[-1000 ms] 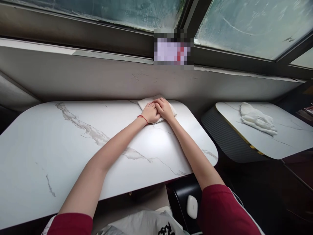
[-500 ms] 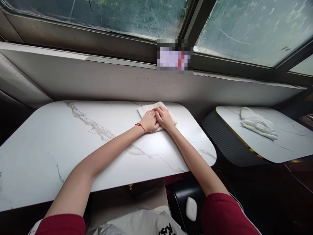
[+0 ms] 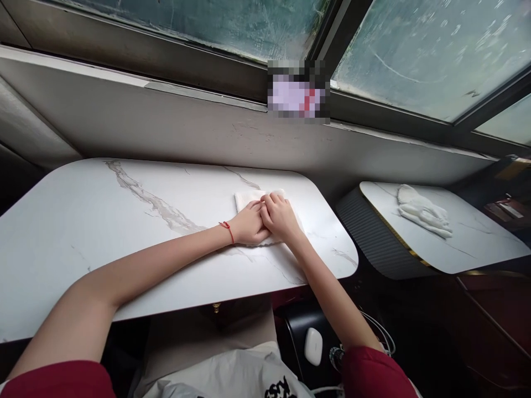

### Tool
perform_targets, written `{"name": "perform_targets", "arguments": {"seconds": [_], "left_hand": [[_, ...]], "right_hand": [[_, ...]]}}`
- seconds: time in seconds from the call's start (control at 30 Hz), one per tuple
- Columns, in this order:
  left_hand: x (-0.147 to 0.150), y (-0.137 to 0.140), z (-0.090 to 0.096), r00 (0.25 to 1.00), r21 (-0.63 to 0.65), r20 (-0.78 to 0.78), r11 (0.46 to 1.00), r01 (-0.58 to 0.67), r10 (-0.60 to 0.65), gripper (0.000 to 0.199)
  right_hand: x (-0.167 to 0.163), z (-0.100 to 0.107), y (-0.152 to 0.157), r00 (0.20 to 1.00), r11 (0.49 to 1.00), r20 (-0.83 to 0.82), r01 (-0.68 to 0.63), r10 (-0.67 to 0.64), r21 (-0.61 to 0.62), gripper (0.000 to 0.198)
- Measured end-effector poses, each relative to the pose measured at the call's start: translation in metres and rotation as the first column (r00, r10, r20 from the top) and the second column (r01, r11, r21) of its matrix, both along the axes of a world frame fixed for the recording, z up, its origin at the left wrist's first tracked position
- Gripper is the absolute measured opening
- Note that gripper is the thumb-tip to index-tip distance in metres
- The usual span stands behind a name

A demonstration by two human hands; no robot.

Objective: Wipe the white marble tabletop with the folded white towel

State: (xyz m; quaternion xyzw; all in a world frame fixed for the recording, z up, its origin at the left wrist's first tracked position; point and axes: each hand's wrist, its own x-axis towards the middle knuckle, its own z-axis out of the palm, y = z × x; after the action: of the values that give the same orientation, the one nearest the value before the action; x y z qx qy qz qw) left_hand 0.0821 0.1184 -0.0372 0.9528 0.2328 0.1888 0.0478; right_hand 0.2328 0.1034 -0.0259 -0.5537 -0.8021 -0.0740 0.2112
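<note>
A folded white cloth (image 3: 245,199) lies on the marble-patterned white table (image 3: 62,221), near its right end. My left hand (image 3: 248,224), with a red string bracelet at the wrist, presses down on the cloth with its fingers bent. From the other side my right hand (image 3: 282,219) rests on the same cloth, its fingers closed and lapping over those of my left hand. Both hands hide the middle of the cloth, and its edges show around them.
To the right stands a second marble-patterned table (image 3: 477,237) with a crumpled white cloth (image 3: 423,211) on it. Behind runs a wall under a window (image 3: 398,61). Below, a white case (image 3: 313,346) sits on a black surface near white cables (image 3: 384,331).
My hands and the cloth have slid nearer to me across the table. My left elbow has swung farther out to the left. The view has shifted slightly.
</note>
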Motion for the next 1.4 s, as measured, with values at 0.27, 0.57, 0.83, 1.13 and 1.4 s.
{"name": "perform_targets", "arguments": {"seconds": [0.27, 0.57, 0.83, 1.13, 1.4], "left_hand": [[-0.032, -0.071, 0.006, 0.993, 0.002, -0.038, 0.994, 0.108, -0.108, 0.037], [-0.047, -0.098, 0.001, 0.999, -0.02, -0.037, 1.0, 0.007, -0.008, 0.05], [-0.05, -0.072, 0.002, 0.995, -0.03, -0.083, 0.998, -0.064, 0.061, 0.047], [-0.072, 0.015, 0.002, 0.979, -0.001, -0.092, 0.983, -0.185, 0.184, 0.048], [-0.1, 0.066, 0.003, 0.937, -0.031, -0.073, 0.939, -0.343, 0.34, 0.052]], "right_hand": [[-0.023, 0.005, -0.076, 0.997, 0.998, -0.046, -0.062, 0.063, 0.026, 0.015], [-0.039, 0.006, -0.088, 0.97, 0.976, -0.143, -0.208, 0.197, -0.069, 0.023], [-0.044, 0.008, -0.05, 0.952, 0.951, -0.097, -0.298, 0.29, -0.086, 0.025], [-0.067, -0.001, 0.054, 0.943, 0.943, -0.067, -0.331, 0.327, -0.048, 0.026], [-0.1, -0.003, 0.127, 0.886, 0.891, -0.105, -0.454, 0.452, 0.002, 0.029]]}}
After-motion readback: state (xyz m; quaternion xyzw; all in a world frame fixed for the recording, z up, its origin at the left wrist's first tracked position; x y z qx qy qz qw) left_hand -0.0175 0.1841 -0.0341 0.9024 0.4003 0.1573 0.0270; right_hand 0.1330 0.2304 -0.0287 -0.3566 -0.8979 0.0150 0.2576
